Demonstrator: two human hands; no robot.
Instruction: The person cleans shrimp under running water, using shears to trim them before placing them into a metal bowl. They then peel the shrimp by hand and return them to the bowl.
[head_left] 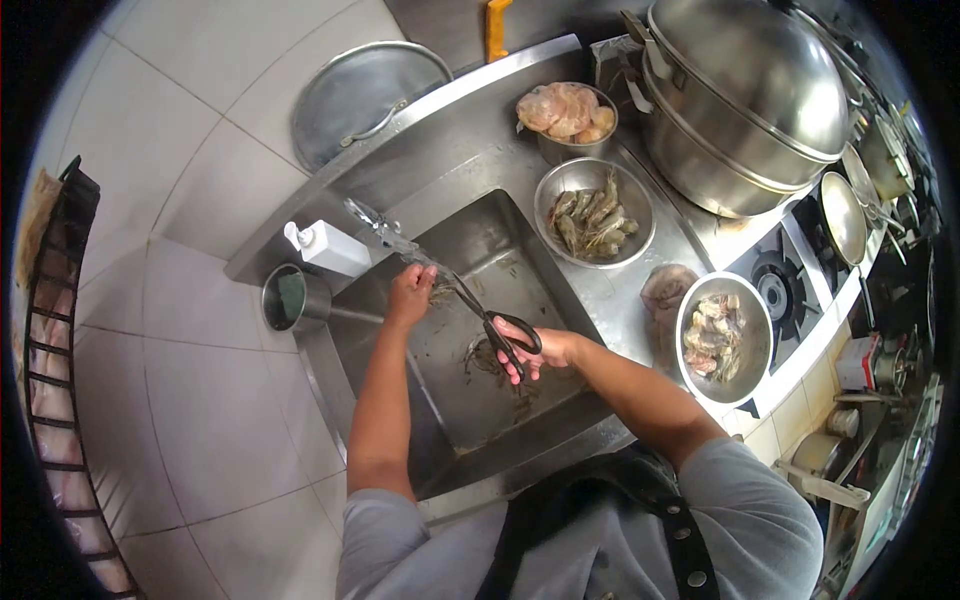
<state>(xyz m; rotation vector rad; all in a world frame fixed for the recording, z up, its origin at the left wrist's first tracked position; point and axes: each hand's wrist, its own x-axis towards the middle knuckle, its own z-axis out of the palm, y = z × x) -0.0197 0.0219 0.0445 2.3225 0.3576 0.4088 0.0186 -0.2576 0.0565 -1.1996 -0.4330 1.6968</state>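
Observation:
Over the steel sink [400, 385], my right hand [530, 352] has its fingers in the handles of black scissors [503, 338], whose blades point up and left toward my left hand. My left hand [411, 292] is closed under the running tap [372, 222], pinching a small thing that looks like a shrimp, mostly hidden by the fingers and water. Scraps lie on the sink floor around the drain. A steel bowl of whole shrimp [592, 222] stands on the counter beyond the sink, and a bowl of cut shrimp [714, 338] is to the right.
A white pump bottle [333, 249] and a steel pot with a green sponge [291, 297] stand left of the sink. A container of pale meat [570, 112], a large lidded steamer [745, 100] and a gas burner [775, 285] are behind and right. A round lid [365, 95] leans at the back.

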